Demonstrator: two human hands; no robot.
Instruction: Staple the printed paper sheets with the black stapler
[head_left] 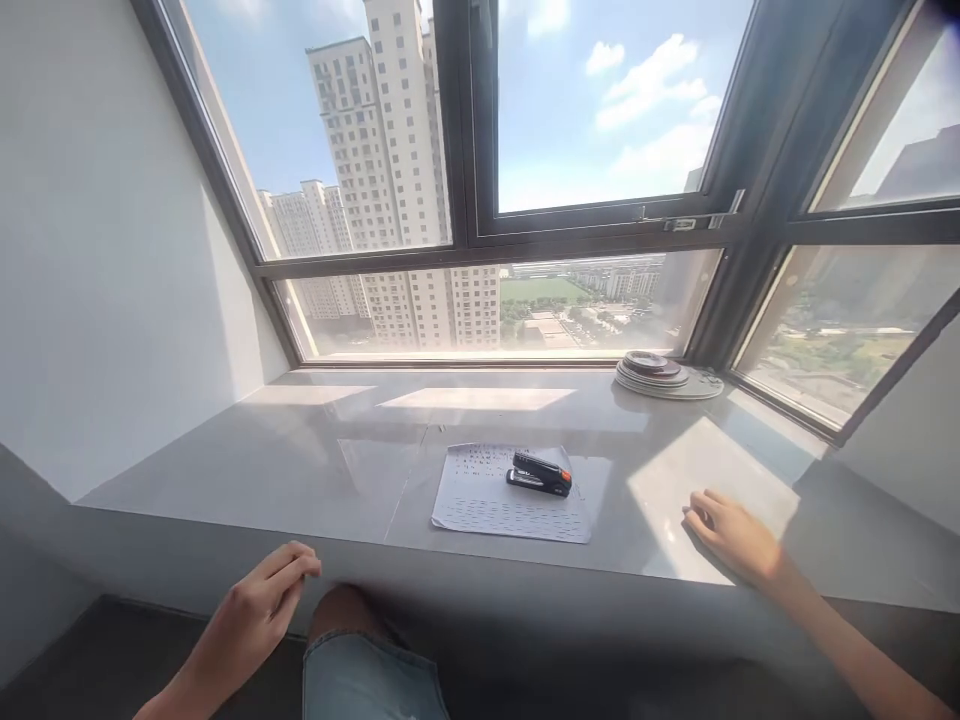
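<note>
A black stapler [539, 474] with an orange patch at one end lies on several sheets of paper [510, 517] that bear writing and dashed lines. The paper rests near the front edge of the grey window sill [315, 500]. Below that edge, to the left of the paper, my left hand [262, 600] hovers with its fingers bent and pressed together, nothing visible in them. My right hand [724, 530] rests on the sunlit sill to the right of the paper, fingers loosely curled in, holding nothing I can see. Both hands are apart from the stapler and paper.
A stack of round plates or mats [652, 374] stands at the back right corner of the sill, by the window frame [739, 230]. A white wall [127, 250] closes the left side. My knee [345, 612] shows below the sill's front edge.
</note>
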